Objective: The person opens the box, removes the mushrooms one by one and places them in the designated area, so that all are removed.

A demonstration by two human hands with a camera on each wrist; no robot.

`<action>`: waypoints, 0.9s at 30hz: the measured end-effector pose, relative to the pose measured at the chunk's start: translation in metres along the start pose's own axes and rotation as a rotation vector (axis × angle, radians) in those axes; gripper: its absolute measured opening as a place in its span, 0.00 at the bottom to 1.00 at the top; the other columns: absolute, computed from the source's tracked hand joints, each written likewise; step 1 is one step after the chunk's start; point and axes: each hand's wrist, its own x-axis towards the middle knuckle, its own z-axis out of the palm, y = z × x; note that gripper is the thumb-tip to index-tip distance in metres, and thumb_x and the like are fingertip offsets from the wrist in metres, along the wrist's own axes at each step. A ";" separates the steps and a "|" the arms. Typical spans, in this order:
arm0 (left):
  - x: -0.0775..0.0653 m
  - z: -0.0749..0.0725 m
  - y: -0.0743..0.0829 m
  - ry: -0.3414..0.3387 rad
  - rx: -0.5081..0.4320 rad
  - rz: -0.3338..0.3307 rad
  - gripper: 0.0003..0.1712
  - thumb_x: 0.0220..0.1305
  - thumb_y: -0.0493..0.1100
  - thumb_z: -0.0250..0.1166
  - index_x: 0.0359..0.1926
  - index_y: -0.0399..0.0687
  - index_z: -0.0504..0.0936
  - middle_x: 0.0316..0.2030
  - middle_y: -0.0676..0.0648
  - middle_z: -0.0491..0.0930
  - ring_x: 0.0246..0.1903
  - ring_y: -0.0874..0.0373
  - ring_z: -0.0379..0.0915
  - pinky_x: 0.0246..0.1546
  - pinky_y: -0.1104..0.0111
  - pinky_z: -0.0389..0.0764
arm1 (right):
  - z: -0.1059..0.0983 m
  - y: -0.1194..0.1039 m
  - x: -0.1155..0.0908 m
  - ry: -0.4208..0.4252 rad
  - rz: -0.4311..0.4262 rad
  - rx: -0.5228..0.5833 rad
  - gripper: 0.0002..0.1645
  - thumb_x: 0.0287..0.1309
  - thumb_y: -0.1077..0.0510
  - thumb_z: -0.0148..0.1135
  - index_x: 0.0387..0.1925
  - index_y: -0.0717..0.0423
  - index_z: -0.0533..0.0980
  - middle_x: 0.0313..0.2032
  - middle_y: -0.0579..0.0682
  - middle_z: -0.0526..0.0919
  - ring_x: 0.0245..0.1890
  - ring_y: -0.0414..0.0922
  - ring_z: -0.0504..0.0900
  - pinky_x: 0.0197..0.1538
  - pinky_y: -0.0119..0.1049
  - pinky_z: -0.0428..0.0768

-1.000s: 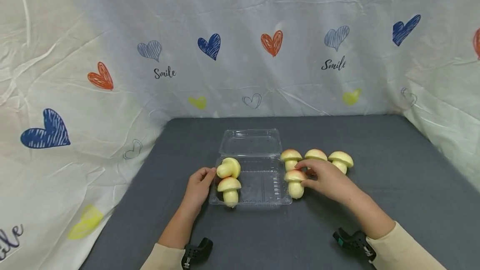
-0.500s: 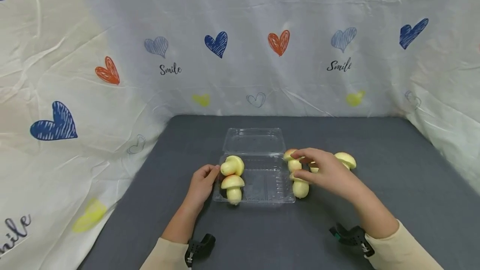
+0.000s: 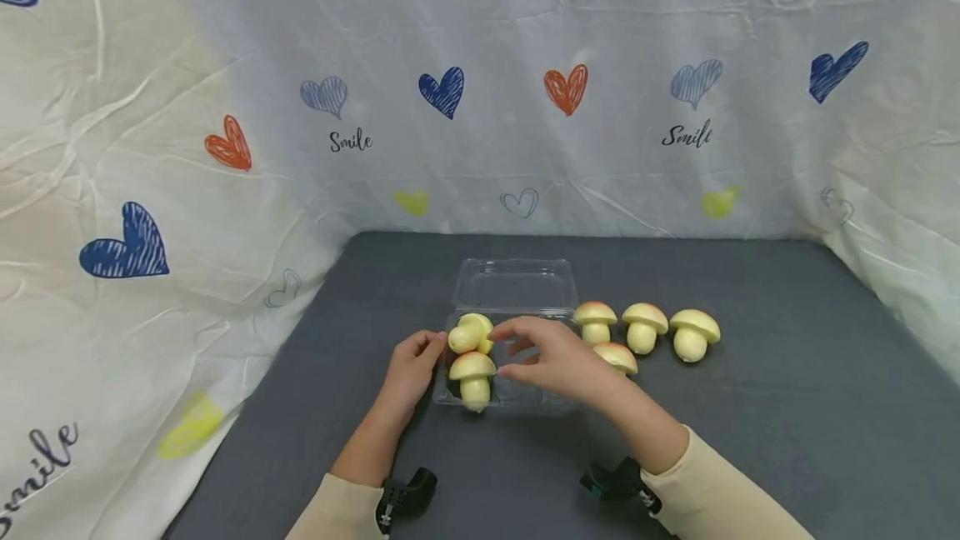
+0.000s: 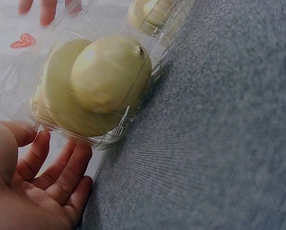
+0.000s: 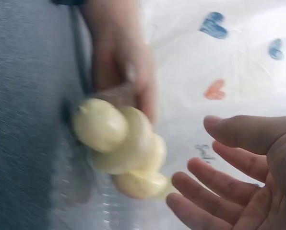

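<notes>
A clear plastic clamshell box (image 3: 525, 394) lies with its lid laid back on the table. Two toy mushrooms fill its left side: a front mushroom (image 3: 473, 382) and a back mushroom (image 3: 468, 335) lying on its side. My left hand (image 3: 411, 369) pinches the box's left rim between thumb and finger, as the left wrist view shows close up. Over the box, my right hand (image 3: 555, 357) hovers with fingers spread and nothing between them. In the right wrist view, the fingers (image 5: 220, 179) are apart from the mushrooms (image 5: 126, 143). Part of the box floor is hidden under this hand.
Right of the box stand several more mushrooms: one at the front (image 3: 617, 357) partly behind my right forearm, and a row behind it with a middle mushroom (image 3: 644, 326) and a rightmost one (image 3: 693, 334). A white heart-printed sheet (image 3: 480, 148) borders the dark table (image 3: 787, 373).
My right hand has let go of the front mushroom beside the box and swung left over the box. The left hand stays at the rim. The head view has shifted slightly.
</notes>
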 end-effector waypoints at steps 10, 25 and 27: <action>0.000 0.002 0.003 0.008 -0.011 -0.012 0.18 0.78 0.48 0.61 0.35 0.38 0.83 0.32 0.43 0.80 0.33 0.52 0.73 0.36 0.62 0.73 | 0.039 0.021 0.015 0.055 0.112 -0.122 0.27 0.63 0.54 0.74 0.61 0.54 0.78 0.57 0.50 0.81 0.50 0.50 0.83 0.47 0.44 0.82; -0.005 0.003 0.012 -0.009 -0.025 0.001 0.18 0.79 0.44 0.59 0.37 0.32 0.82 0.36 0.39 0.83 0.35 0.51 0.79 0.39 0.62 0.77 | 0.053 0.023 0.013 0.161 0.128 -0.256 0.21 0.61 0.51 0.75 0.54 0.52 0.83 0.44 0.48 0.88 0.34 0.41 0.86 0.33 0.36 0.80; -0.002 0.002 0.005 -0.007 -0.023 0.008 0.17 0.78 0.46 0.60 0.36 0.36 0.82 0.35 0.43 0.83 0.34 0.53 0.78 0.39 0.62 0.77 | 0.053 0.023 0.012 0.173 0.126 -0.284 0.21 0.61 0.50 0.75 0.53 0.51 0.83 0.43 0.47 0.88 0.33 0.40 0.85 0.33 0.35 0.80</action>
